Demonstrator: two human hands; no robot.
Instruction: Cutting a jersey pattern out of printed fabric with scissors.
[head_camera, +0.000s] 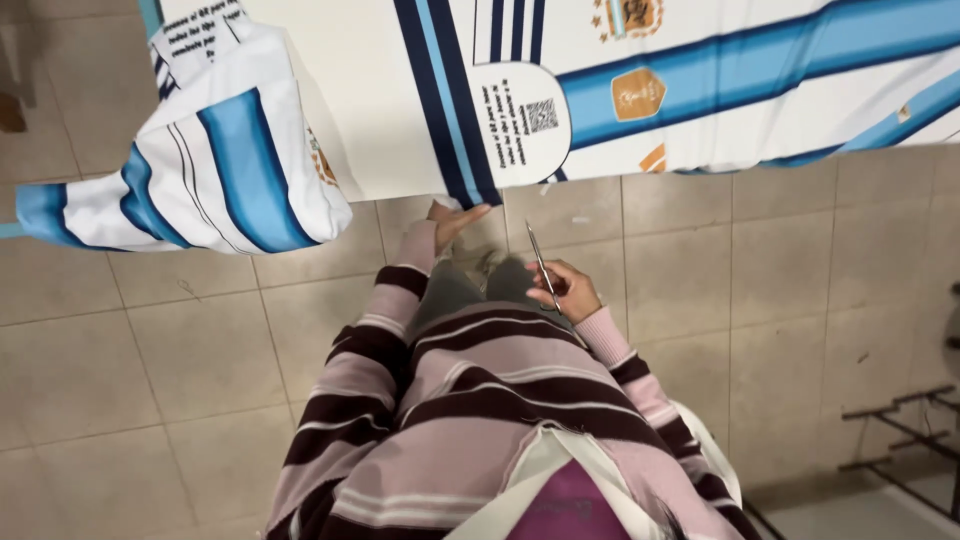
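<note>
A wide sheet of printed fabric (700, 70), white with light-blue and navy stripes and small badges, lies across a table at the top of the head view. My left hand (452, 218) reaches up and pinches its lower edge near a white rounded label panel (520, 120). My right hand (566, 290) is held near my lap, closed around a thin pair of metal scissors (541, 262) whose blades point up toward the fabric edge. Both arms wear pink and dark striped sleeves.
A loose fold of the same striped fabric (200, 170) hangs off the table at the left. Beige tiled floor (760, 280) lies below. A dark metal frame (900, 430) stands at the lower right. A white seat edge (715, 450) shows behind me.
</note>
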